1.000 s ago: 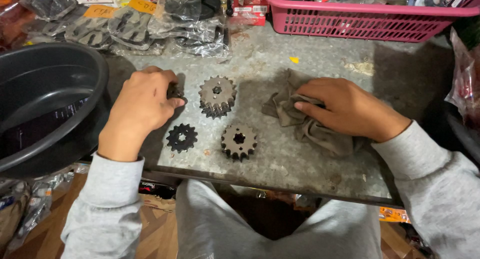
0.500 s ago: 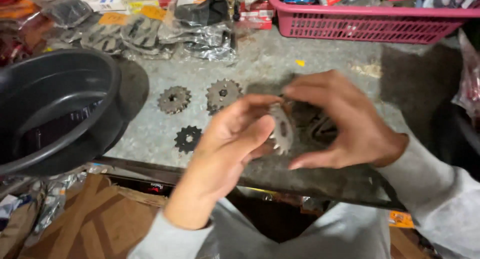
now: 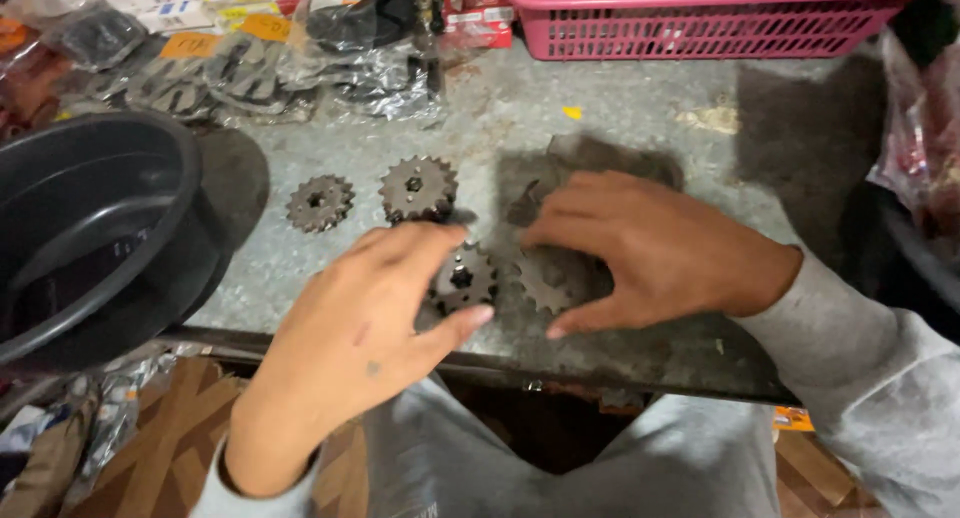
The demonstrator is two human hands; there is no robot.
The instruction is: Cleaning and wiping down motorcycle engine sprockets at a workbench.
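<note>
My left hand curls over a dark sprocket near the table's front edge, with fingers above it and thumb below it. My right hand lies beside it on a dirty grey rag. Its thumb and fingers close around a paler sprocket. Two more sprockets lie flat farther back: a small one and a larger one. Both sleeves are grey.
A big black plastic tub overhangs the table's left side. A pink basket stands at the back right. Clear bags of parts lie along the back left. The metal tabletop is worn and stained.
The hands, raised together around one sprocket half a second ago, have dropped to the tabletop. A second earlier they were apart, the right one pressing the rag.
</note>
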